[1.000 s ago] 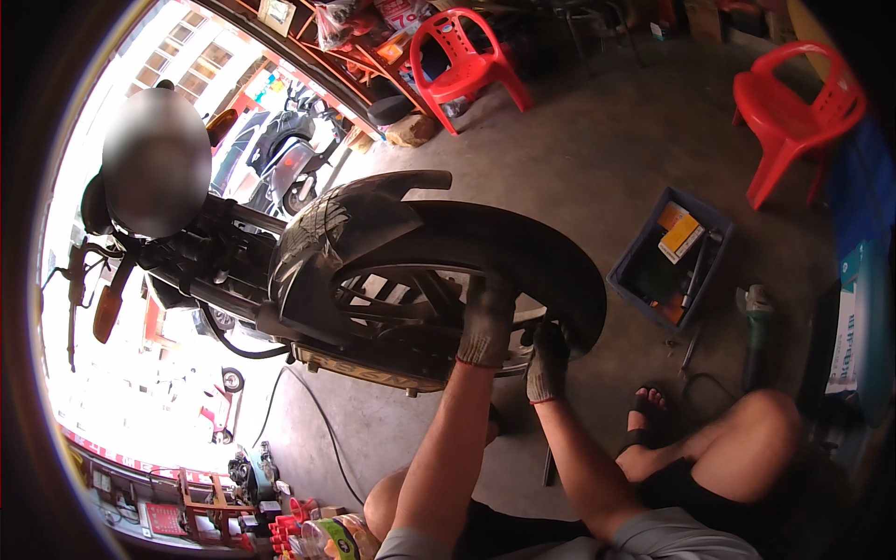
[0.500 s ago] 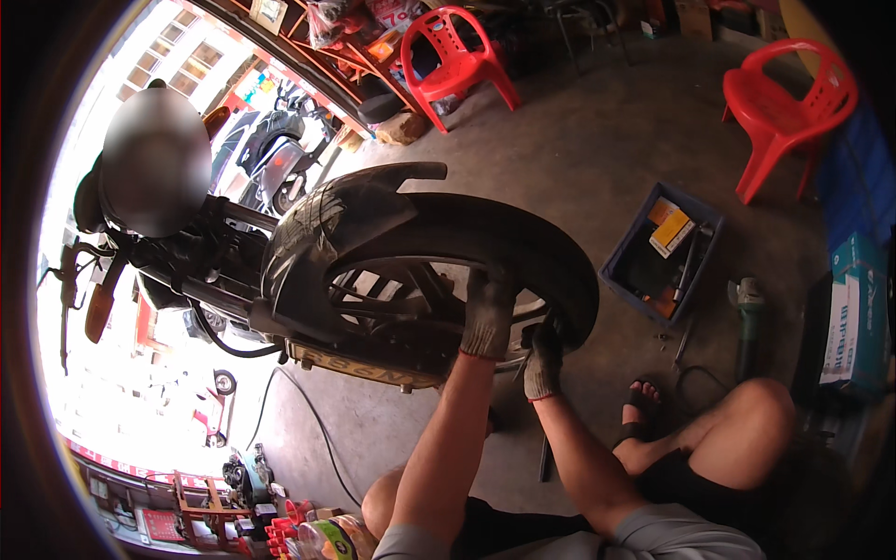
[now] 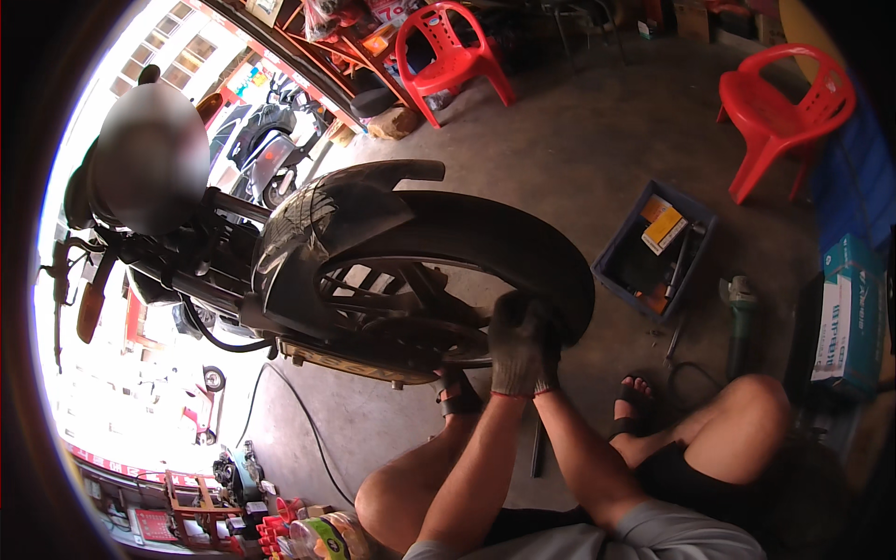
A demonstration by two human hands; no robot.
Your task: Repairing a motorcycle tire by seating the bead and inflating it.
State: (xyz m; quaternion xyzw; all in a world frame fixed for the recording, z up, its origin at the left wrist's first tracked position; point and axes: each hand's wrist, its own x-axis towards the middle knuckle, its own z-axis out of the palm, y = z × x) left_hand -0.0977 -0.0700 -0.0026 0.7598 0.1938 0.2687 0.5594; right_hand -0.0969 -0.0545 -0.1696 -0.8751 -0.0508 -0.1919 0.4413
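Observation:
A motorcycle wheel with a black tyre [image 3: 485, 229] is in front of me, its spoked rim [image 3: 420, 289] partly in shadow. My left hand [image 3: 515, 345], in a grey work glove with a dark palm, is closed at the tyre's near inner edge. Whatever lies inside its fingers is too dark to make out. Pressed against it on the right is my right hand [image 3: 549, 359], gloved alike. The left hand covers much of it, and its fingers are hidden. Over the wheel's left part sits a dark, scuffed mudguard [image 3: 327, 215].
A blue tool tray [image 3: 611, 280] holds tools and a yellow box. Right of it an angle grinder [image 3: 739, 322] lies on the floor. Below my hands is a dark bar [image 3: 537, 451]. Two red chairs [image 3: 448, 56] stand farther back. A black cable [image 3: 303, 411] crosses the floor at left.
My left hand has moved right and slightly down, from the wheel's inside to beside my right hand. The wrists now nearly touch. The view has shifted slightly, and my left foot shows below the wheel.

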